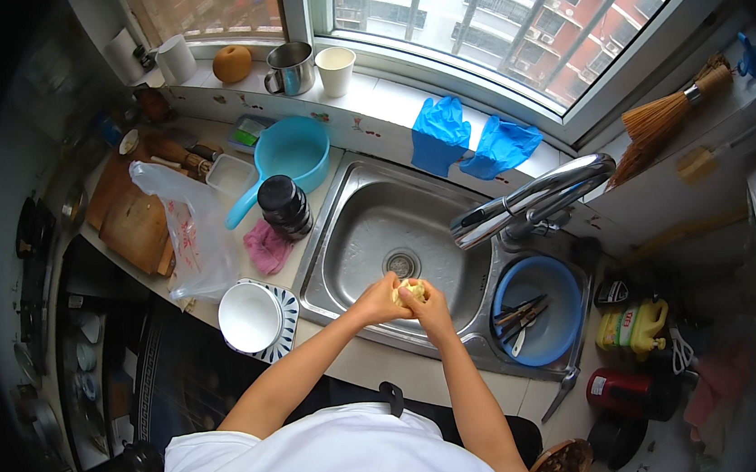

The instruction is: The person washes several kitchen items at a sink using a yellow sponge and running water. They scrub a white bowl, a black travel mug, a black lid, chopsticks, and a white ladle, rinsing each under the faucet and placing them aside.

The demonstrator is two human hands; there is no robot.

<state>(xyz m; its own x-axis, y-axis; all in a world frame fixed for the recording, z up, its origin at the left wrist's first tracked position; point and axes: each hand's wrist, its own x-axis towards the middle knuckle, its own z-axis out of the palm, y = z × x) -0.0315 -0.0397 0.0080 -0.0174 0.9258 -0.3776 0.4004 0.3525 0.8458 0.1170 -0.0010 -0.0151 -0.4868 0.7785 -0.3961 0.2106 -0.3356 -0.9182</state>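
Over the front part of the stainless steel sink (364, 237), both hands squeeze a crumpled pale yellow cloth or sponge (409, 293); which of the two it is cannot be told. My left hand (379, 301) grips it from the left side. From the right, my right hand (430, 309) presses on it with the fingers wrapped round, so much of it is hidden. Beyond the hands lies the round drain strainer (401, 263). A chrome faucet (531, 197) reaches over the basin from the right, and no running water shows.
Left of the sink are white bowls (249, 316), a pink cloth (268, 246), a dark jar (285, 207), a light-blue ladle (295, 152) and a plastic bag (193, 233). A blue basin (563, 314) with utensils stands right. Blue gloves (442, 134) hang on the sill; a knife (561, 394) lies at the sink's corner.
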